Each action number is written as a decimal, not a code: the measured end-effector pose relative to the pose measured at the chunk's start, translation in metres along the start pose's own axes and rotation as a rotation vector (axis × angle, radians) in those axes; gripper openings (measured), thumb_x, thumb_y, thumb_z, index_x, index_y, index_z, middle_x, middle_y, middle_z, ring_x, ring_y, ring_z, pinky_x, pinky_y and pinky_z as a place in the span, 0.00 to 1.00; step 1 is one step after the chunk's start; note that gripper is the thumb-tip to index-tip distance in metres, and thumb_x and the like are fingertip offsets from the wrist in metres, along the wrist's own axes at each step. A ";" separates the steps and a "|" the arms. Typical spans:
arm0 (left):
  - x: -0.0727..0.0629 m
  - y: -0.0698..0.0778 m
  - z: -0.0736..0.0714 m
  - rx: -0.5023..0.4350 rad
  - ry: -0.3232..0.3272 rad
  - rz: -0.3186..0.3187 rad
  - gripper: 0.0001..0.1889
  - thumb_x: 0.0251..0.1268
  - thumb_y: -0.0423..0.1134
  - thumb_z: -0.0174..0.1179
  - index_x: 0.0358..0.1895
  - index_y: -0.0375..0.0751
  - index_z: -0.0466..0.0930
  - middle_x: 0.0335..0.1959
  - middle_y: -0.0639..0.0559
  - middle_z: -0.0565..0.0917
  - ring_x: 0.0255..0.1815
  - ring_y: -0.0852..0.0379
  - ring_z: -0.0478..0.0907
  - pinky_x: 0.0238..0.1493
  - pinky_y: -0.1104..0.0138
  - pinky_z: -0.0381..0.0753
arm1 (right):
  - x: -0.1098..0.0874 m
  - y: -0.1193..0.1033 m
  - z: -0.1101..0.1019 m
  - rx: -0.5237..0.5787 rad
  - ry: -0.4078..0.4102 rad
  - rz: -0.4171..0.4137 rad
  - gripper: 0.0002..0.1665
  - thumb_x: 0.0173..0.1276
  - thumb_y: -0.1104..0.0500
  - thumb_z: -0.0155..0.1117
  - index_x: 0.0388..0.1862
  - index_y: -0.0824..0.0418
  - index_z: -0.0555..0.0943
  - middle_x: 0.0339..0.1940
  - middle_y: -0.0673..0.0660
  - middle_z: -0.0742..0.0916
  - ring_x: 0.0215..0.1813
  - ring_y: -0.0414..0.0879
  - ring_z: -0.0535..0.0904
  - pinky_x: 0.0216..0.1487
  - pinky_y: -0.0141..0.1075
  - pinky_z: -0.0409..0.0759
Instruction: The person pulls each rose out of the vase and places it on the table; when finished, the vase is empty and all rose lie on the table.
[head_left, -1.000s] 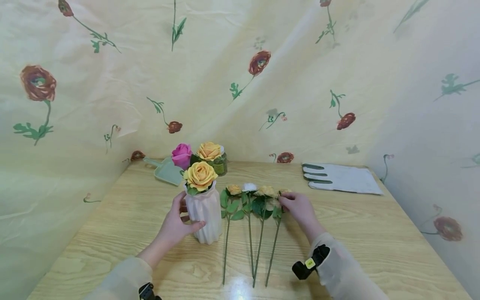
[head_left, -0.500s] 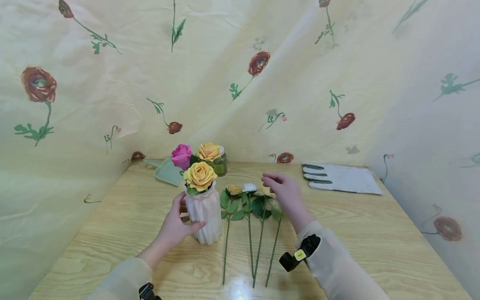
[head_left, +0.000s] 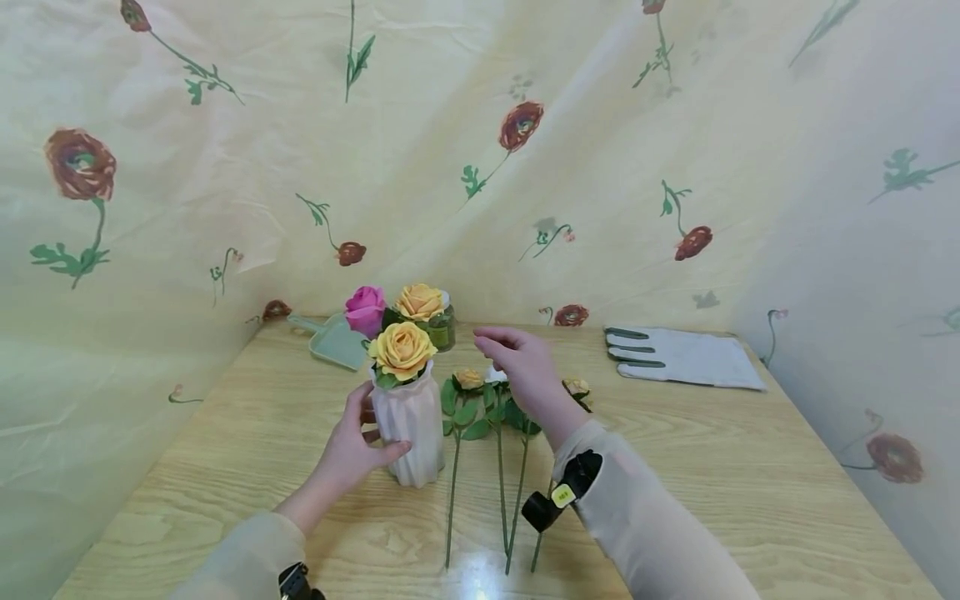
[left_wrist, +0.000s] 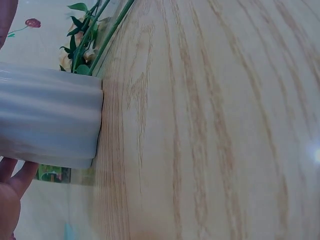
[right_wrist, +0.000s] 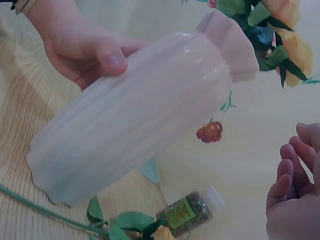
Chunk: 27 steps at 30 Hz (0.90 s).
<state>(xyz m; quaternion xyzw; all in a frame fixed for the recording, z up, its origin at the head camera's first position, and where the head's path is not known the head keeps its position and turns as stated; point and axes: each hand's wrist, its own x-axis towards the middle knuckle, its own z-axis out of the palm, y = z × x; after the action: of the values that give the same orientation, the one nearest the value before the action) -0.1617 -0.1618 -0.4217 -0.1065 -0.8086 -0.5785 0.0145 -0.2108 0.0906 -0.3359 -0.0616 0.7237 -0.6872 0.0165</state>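
My left hand [head_left: 352, 446] grips a white fluted vase [head_left: 408, 429] from its left side, thumb across the front. The vase stands upright on the table and holds a pink rose [head_left: 365, 311] and two yellow roses [head_left: 402, 350]. In the right wrist view, my left thumb [right_wrist: 114, 61] presses against the vase's wall. My right hand [head_left: 521, 362] hovers over several loose artificial roses, its fingers loosely bent and holding nothing. Among these lie a small yellow rose [head_left: 469, 379], a partly hidden white rose [head_left: 495, 375] and another yellow rose [head_left: 576, 387]; my right hand and sleeve cover parts of them.
Behind the vase stand a small jar [head_left: 444, 327] with a white lid and a pale green dustpan [head_left: 337, 343]. A white glove [head_left: 690, 357] with green finger edges lies at the back right. Flower-printed cloth [head_left: 420, 167] hangs behind the wooden table [head_left: 712, 467].
My right hand has moved left and up from the rightmost rose, toward the vase, leaving that rose on the table. My left hand and the vase have stayed in place.
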 end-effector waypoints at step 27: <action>0.001 0.000 0.001 -0.003 0.009 0.012 0.49 0.46 0.35 0.73 0.70 0.45 0.50 0.51 0.39 0.68 0.51 0.45 0.69 0.52 0.53 0.75 | 0.014 -0.021 0.053 -0.027 -0.146 -0.085 0.16 0.68 0.65 0.56 0.53 0.69 0.78 0.41 0.57 0.81 0.39 0.43 0.72 0.38 0.32 0.71</action>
<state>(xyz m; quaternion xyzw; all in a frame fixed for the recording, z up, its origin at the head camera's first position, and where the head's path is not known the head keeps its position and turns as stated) -0.1624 -0.1611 -0.4217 -0.1089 -0.8069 -0.5801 0.0215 -0.2170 0.0353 -0.3174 -0.1424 0.7264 -0.6713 0.0393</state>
